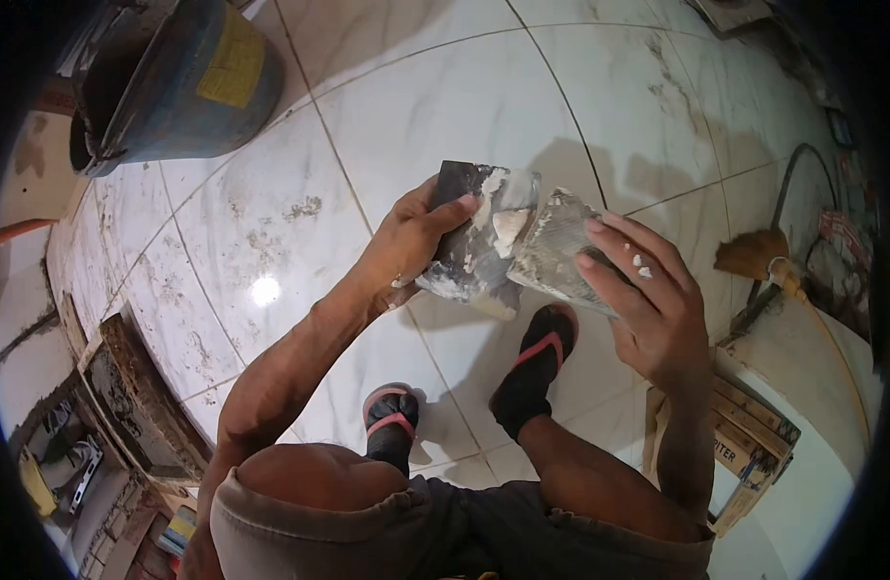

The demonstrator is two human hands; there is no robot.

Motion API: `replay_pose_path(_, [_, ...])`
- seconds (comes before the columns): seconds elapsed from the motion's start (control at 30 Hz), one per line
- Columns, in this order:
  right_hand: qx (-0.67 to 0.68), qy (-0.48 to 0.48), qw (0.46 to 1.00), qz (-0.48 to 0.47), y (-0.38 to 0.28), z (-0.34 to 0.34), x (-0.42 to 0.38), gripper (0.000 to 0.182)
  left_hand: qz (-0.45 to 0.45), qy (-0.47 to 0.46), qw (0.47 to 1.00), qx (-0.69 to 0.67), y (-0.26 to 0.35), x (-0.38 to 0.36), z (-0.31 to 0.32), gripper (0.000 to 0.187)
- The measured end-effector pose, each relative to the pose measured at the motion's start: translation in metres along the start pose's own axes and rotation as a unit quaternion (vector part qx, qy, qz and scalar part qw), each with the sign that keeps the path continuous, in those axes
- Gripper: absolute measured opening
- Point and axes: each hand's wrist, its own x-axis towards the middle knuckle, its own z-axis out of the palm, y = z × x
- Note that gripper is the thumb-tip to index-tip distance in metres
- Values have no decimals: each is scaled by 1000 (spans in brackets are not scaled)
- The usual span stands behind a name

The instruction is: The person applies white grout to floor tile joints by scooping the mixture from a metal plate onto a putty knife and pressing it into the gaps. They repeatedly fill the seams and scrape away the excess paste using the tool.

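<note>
In the middle of the head view my left hand (pixel 416 237) grips a dark flat plate (pixel 457 253) by its left side, thumb on top. White paste is smeared over the plate, with a thick lump (pixel 509 227) near its right edge. My right hand (pixel 658 300) holds a grey rectangular piece with a fine ridged surface (pixel 558 253), fingers over its right side. The left edge of this grey piece meets the plate's right edge in this view. Bits of white paste stick to my right fingers. Both pieces are held above the tiled floor.
A blue bucket (pixel 199 106) with a yellow label stands at the upper left. A broom head (pixel 751 253) lies at the right, near a cardboard box (pixel 745 435). A dirty wooden frame (pixel 141 396) lies lower left. My sandalled feet are on the stained tile floor (pixel 416 106).
</note>
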Motion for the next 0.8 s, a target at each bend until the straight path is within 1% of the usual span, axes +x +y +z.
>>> replay_pose_path(0.13, [0,-7,999,-31,4,3,6,35,-10,-15,999,28,-3,2,-3,26])
replay_pose_path(0.2, [0,-28,999,-28,5,7,5,34,-9,-26,999,34,-3,1,-4,25])
replay_pose_path(0.33, [6,-46,998,-36,11,12,3,32,-7,-3,1000,27,-9,5,-11,28])
replay_pose_path(0.43, [-29,-123,991,-36,32,2,-1,35,2,22,999,33,-12,10,-21,34])
replay_pose_path(0.47, [29,-126,990,49,39,2,-7,35,8,32,999,23,-9,10,-23,35])
replay_pose_path(0.5, [84,-130,979,134,47,2,-15,36,33,45,998,23,-10,12,-27,37])
replay_pose_path(0.53, [138,-132,957,217,55,2,-21,37,32,72,995,64,-5,9,-29,39])
replay_pose_path(0.57, [150,-130,933,302,65,3,-25,37,29,76,993,82,-6,7,-36,40])
replay_pose_path(0.63, [168,-121,863,461,89,9,-30,38,12,92,990,110,-12,1,-47,42])
replay_pose_path(0.73, [180,-55,838,511,127,30,-51,37,-37,114,984,133,-34,-21,-54,42])
replay_pose_path(0.8, [131,-29,874,467,146,48,-65,36,-62,114,982,138,-60,-37,-64,41])
